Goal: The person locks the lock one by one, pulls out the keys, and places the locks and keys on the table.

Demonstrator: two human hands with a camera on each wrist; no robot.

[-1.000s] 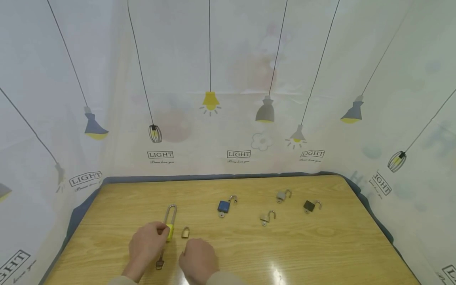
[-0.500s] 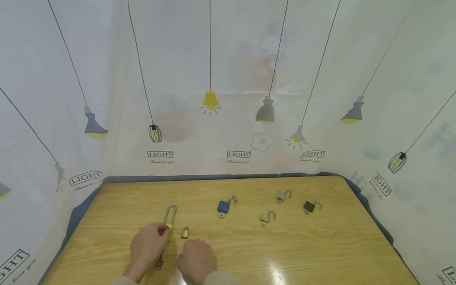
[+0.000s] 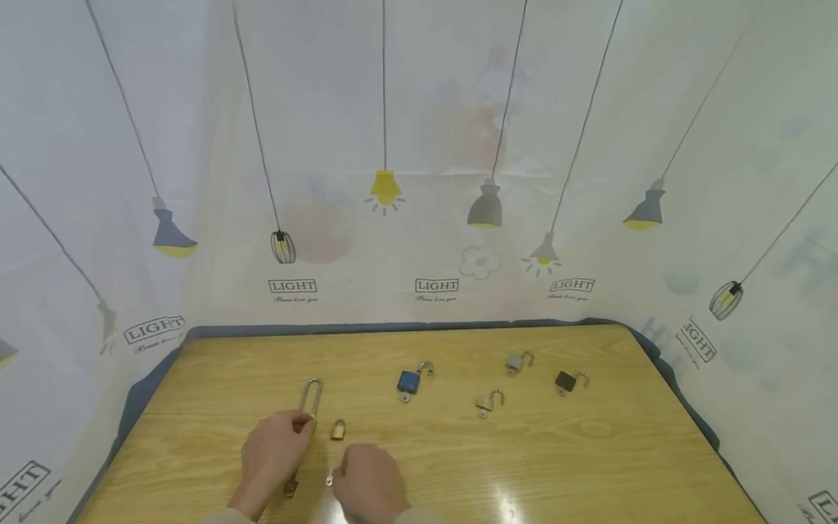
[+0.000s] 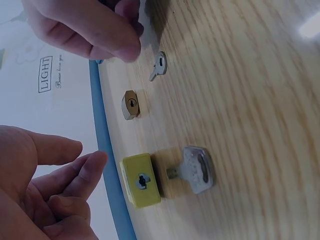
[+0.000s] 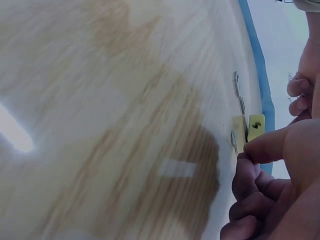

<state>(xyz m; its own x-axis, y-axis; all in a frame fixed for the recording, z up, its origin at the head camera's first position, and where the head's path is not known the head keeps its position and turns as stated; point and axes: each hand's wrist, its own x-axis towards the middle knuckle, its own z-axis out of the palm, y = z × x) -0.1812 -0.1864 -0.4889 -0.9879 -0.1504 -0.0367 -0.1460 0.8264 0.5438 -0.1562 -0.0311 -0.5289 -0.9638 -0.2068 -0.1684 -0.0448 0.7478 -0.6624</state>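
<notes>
My left hand [image 3: 273, 450] hovers over a yellow long-shackle padlock [image 4: 147, 192], hiding most of its body in the head view. In the left wrist view, the fingers are loosely bent, apart from the padlock, with nothing between them. A large key [image 4: 197, 172] lies in front of its keyhole. Further right lies a small brass padlock [image 4: 128, 97], shackle closed. My right hand [image 3: 368, 477] is curled, thumb tip against the index finger in the right wrist view. A small silver key [image 4: 160, 66] lies on the table near its fingertips, apart from them.
Several unlocked padlocks lie further back on the wooden table [image 3: 589, 458]: blue [image 3: 409, 381], brass-coloured [image 3: 484, 403], grey [image 3: 514, 363] and black [image 3: 565, 381]. A printed cloth [image 3: 432, 218] hangs behind the table.
My right hand has shifted slightly right, uncovering the small silver key on the table. My left hand has edged right and now covers more of the yellow padlock.
</notes>
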